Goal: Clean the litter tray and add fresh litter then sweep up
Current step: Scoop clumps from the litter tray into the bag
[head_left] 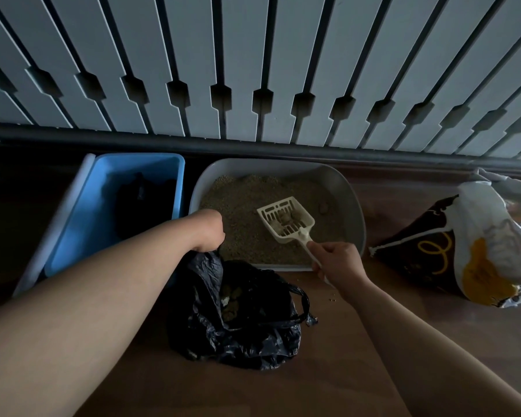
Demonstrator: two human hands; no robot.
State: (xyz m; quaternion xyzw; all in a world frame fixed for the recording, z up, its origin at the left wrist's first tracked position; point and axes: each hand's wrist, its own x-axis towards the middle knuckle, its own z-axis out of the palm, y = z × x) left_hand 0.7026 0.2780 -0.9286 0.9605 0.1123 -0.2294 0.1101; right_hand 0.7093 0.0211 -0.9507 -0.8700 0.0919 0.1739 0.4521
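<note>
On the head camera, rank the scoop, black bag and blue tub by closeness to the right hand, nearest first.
1. Scoop: its handle is gripped in the right hand, over the litter tray.
2. Black bag: on the floor, just left of that hand.
3. Blue tub: far left, beyond the tray.

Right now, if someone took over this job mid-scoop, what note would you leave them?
Left hand holds the bag open in front of the tray. Right hand grips the scoop, loaded with clumps, over the litter.
Done: some clumps already in the bag.
Left: tip this load in, finish sifting, add fresh litter from the sack on the right, sweep the stray grains off the floor.
</note>
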